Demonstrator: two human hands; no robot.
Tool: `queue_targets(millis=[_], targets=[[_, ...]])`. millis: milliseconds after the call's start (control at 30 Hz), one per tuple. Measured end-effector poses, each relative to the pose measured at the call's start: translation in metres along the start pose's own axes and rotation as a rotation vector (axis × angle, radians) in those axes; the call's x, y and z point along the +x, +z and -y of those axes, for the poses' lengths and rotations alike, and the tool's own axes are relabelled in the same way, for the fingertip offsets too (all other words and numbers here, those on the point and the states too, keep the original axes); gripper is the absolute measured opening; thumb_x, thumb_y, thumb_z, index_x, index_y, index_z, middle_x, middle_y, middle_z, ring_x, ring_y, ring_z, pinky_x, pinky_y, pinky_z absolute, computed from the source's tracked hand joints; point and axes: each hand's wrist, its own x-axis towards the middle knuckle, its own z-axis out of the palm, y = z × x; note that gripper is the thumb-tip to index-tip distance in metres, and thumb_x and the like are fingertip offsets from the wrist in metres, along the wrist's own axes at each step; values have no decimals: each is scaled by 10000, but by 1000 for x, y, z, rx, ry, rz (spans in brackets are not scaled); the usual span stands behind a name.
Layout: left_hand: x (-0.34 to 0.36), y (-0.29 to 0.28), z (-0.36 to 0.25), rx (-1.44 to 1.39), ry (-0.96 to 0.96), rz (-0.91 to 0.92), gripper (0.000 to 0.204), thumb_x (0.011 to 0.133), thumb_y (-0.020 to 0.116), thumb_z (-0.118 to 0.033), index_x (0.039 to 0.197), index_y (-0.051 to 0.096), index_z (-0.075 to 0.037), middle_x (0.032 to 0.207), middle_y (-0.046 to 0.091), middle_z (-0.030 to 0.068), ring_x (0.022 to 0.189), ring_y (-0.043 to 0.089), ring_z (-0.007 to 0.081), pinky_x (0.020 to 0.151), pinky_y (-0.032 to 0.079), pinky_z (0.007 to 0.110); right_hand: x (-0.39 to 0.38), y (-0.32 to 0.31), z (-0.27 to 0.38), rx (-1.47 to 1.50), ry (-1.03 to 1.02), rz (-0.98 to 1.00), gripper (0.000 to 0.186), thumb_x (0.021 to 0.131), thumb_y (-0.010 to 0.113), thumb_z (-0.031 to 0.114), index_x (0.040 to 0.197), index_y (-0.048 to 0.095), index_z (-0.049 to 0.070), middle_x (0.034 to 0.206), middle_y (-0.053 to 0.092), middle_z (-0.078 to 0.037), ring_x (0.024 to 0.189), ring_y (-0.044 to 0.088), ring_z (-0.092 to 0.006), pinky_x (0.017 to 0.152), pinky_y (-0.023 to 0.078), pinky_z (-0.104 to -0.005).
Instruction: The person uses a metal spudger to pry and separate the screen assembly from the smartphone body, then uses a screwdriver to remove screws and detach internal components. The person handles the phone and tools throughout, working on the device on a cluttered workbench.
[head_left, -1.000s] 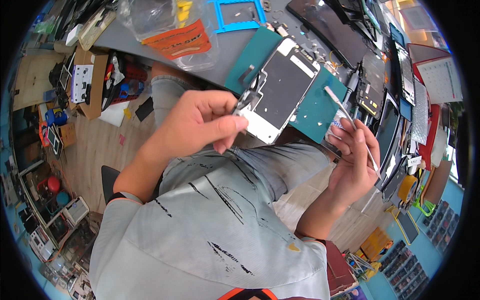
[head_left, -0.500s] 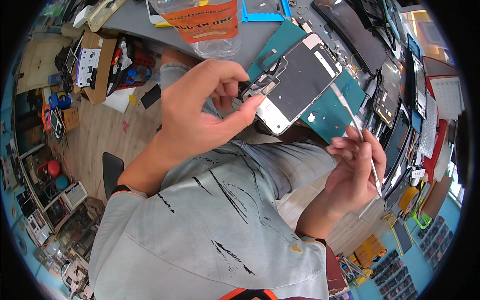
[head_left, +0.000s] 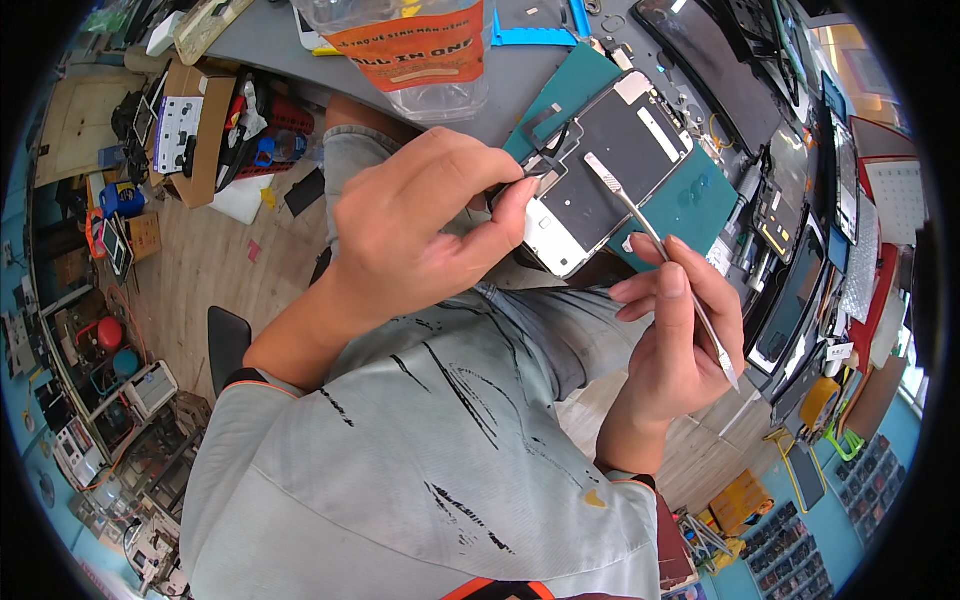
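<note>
A phone screen assembly (head_left: 625,130), dark-backed with white ends, lies on a teal mat (head_left: 690,210). My left hand (head_left: 430,215) has thumb and index finger pinched at its left side on a dark flex cable (head_left: 550,142); their tips partly hide what they grip. My right hand (head_left: 685,315) holds a slim metal pry tool (head_left: 645,225), its flat upper tip over the screen's dark back, right of the cable. I cannot tell whether that tip touches it.
A clear plastic bag with an orange label (head_left: 420,50) sits at the desk's front edge (head_left: 270,40), beside a blue frame (head_left: 530,35). Screens and phones (head_left: 745,85) crowd the right side. A cardboard box of parts (head_left: 200,135) is on the left, below desk level.
My right hand has moved left, bringing the tool's tip from the mat onto the screen area. My left hand has shifted slightly higher and right, its fingertips closing at the cable.
</note>
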Motion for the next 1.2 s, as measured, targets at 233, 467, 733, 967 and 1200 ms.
queue_targets(millis=[233,467,733,967,1200], targets=[[-2,3,-1,-10,-5,-24,224,818,833,114,1004,746,26,863,756,98,661,668,127,557,524,256,3,3,3,-2,26,8,215,1045,672,-30,1237,718,-116,1074,807,-289,778,796,-205,591,578,-233],[-3,3,1,-19,0,-28,227,819,829,117,1010,745,30,872,759,104,666,677,134,558,529,260,5,3,2,-15,36,22,213,1042,672,-37,1234,719,-116,1069,808,-289,782,800,-207,579,569,-229],[3,-3,-3,45,64,-25,329,730,840,53,1047,763,12,921,698,98,702,604,156,579,482,274,3,1,1,29,57,-10,219,1053,678,4,1239,709,-108,1073,802,-299,762,793,-227,566,570,-245],[43,-12,7,95,286,169,503,708,681,-11,1202,773,7,991,606,111,740,546,201,595,462,326,2,-1,-1,128,98,-54,223,1064,683,33,1242,699,-101,1090,792,-312,761,786,-238,581,592,-269],[45,-8,-5,154,159,361,637,712,573,1,1336,703,3,919,593,120,619,536,245,551,470,393,3,-2,0,118,127,-33,225,1058,675,-3,1257,706,-103,1095,797,-301,764,784,-219,605,599,-262]])
